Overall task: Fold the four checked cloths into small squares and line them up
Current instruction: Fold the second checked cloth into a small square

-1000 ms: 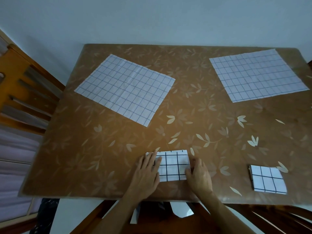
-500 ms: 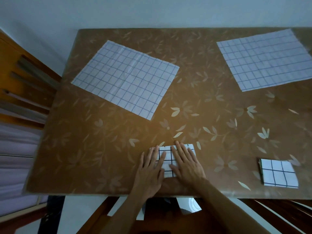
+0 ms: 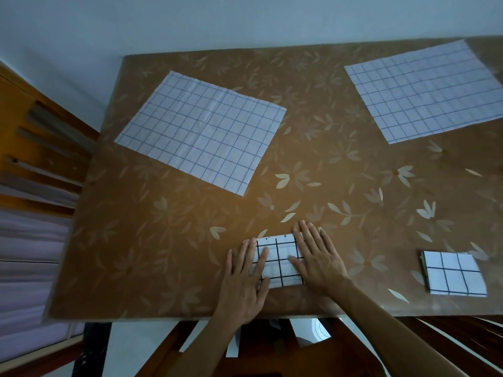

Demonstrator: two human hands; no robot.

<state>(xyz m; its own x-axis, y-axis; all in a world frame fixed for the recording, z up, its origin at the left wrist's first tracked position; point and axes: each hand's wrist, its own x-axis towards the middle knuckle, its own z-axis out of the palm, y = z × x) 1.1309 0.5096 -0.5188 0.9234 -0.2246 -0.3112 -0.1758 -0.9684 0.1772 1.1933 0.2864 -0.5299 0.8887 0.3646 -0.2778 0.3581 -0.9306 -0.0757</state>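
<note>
Checked folded cloth [image 3: 280,261] still pinned under flat, spread hands; right hand [image 3: 318,258] slid rightward, left hand [image 3: 245,284] unmoved.

I count four checked cloths on the table [image 3: 168,240]: two still spread flat, one unfolded cloth [image 3: 202,133] toward the far left corner and a second unfolded cloth [image 3: 424,91] at the far right corner. Two are folded small along the near edge, one folded cloth [image 3: 280,261] near the middle of that edge and one folded square [image 3: 453,273] toward the near right corner. I also count two hands, my left hand [image 3: 245,284] and my right hand [image 3: 318,257], both lying flat with fingers spread on the middle folded cloth.
</note>
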